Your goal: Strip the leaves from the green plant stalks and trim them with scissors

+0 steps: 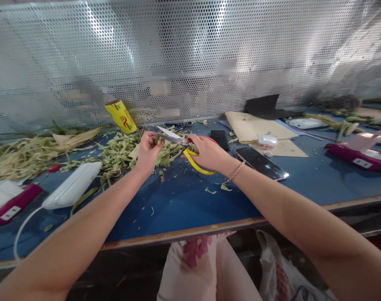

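In my right hand [207, 154] is a pair of scissors [171, 136] with one yellow and one red handle loop. Its blades stand apart and point left, toward my left hand [149, 150]. The fingers of that hand are pinched together by the blades, on what seems a small green plant piece; most of it is hidden by the fingers. Behind and beside my left hand lies a heap of pale green plant trimmings [117, 152]. Loose scraps [225, 187] are scattered on the blue tabletop [174, 205] below the scissors.
A yellow tube [120, 117] leans at the back left. White power bank with cable [72, 186] and purple-edged device [19, 205] lie left. A black phone [261, 163], brown paper [259, 127] and white earbud case [267, 142] lie right. Perforated metal panel [190, 54] closes the back.
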A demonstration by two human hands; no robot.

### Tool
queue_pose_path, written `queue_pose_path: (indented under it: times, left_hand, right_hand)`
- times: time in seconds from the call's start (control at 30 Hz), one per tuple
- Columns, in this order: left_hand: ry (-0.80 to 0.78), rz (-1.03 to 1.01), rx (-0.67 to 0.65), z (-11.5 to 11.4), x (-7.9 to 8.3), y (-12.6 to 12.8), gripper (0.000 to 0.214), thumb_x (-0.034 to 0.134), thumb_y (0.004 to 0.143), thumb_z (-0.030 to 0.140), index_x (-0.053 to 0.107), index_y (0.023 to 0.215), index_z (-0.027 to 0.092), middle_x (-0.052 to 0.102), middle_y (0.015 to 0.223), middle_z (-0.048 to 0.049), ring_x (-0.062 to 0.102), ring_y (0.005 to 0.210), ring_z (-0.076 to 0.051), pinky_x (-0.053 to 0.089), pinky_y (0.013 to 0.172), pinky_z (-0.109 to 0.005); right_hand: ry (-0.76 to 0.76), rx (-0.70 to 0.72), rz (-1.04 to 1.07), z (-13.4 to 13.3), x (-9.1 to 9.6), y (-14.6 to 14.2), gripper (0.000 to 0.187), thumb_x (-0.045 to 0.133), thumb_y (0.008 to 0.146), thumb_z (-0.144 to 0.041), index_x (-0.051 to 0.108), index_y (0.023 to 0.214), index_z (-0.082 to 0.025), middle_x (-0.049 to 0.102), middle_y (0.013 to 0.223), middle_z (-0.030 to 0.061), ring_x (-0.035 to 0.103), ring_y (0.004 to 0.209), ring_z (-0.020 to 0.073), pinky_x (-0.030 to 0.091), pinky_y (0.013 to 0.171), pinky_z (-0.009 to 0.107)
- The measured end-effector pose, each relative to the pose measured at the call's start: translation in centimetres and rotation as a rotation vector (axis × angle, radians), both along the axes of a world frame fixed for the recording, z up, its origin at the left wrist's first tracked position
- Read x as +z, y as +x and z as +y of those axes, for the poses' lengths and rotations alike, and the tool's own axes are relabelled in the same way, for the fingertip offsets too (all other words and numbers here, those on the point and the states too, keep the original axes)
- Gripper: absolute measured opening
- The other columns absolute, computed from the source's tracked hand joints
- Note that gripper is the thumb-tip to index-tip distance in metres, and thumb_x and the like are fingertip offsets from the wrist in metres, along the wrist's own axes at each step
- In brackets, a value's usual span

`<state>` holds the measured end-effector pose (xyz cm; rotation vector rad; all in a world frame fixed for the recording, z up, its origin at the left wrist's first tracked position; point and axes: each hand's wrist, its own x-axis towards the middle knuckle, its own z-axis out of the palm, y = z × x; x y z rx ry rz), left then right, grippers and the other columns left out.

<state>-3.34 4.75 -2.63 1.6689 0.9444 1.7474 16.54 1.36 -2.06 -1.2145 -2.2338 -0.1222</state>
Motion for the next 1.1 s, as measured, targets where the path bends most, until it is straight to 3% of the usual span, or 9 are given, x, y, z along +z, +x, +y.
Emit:
queue_pose_path:
  times: [0.3,0.5,0.67,0.9,1.1]
  left_hand:
    - [-0.001,0.026,0.026,-0.2,0.0,0.0,0.024,0.069,0.064,0.021,0.048,0.076,0.022,0.042,0.056,0.0058,0.045,0.057,-0.010,0.035,0.055,-0.023]
    - [-0.008,0.017,-0.006,-0.1,-0.2,0.0,0.022,0.067,0.064,0.015,0.049,0.075,0.021,0.042,0.057,0.0062,0.045,0.056,-0.009,0.035,0.055,-0.022]
    - [-0.035,-0.003,-0.025,-0.1,-0.1,0.1,0.022,0.067,0.064,0.018,0.049,0.074,0.022,0.041,0.053,0.0068,0.046,0.053,-0.009,0.037,0.052,-0.022]
    - [-0.127,-0.095,-0.089,-0.2,0.1,0.1,0.024,0.068,0.064,0.025,0.047,0.075,0.022,0.050,0.058,0.0046,0.052,0.055,-0.010,0.040,0.054,-0.024]
    - [-0.220,-0.194,-0.183,-0.1,0.1,0.0,0.025,0.066,0.067,0.033,0.045,0.071,0.020,0.050,0.061,0.0026,0.052,0.055,-0.011,0.042,0.053,-0.026]
  right_hand:
    - [-0.049,-0.021,-0.042,-0.2,0.6,0.1,0.037,0.044,0.084,-0.046,0.048,0.105,-0.016,0.063,0.092,0.0099,0.059,0.081,0.0215,0.041,0.066,0.029]
    - [-0.024,-0.116,-0.133,-0.5,1.2,0.7,0.031,0.049,0.081,-0.038,0.051,0.106,-0.021,0.065,0.091,0.0066,0.059,0.075,0.0195,0.037,0.060,0.027]
    - [-0.028,-0.191,-0.172,-0.7,1.7,0.8,0.031,0.048,0.080,-0.043,0.056,0.101,-0.022,0.066,0.081,0.0058,0.059,0.070,0.0190,0.034,0.056,0.026]
    - [-0.080,-0.217,-0.081,-0.1,1.0,0.6,0.037,0.041,0.082,-0.052,0.055,0.098,-0.020,0.065,0.075,0.0066,0.058,0.064,0.0191,0.033,0.054,0.026]
    - [-0.120,-0.138,-0.011,0.5,0.8,1.1,0.044,0.042,0.082,-0.055,0.049,0.102,-0.017,0.064,0.078,0.0081,0.059,0.069,0.0196,0.034,0.055,0.026]
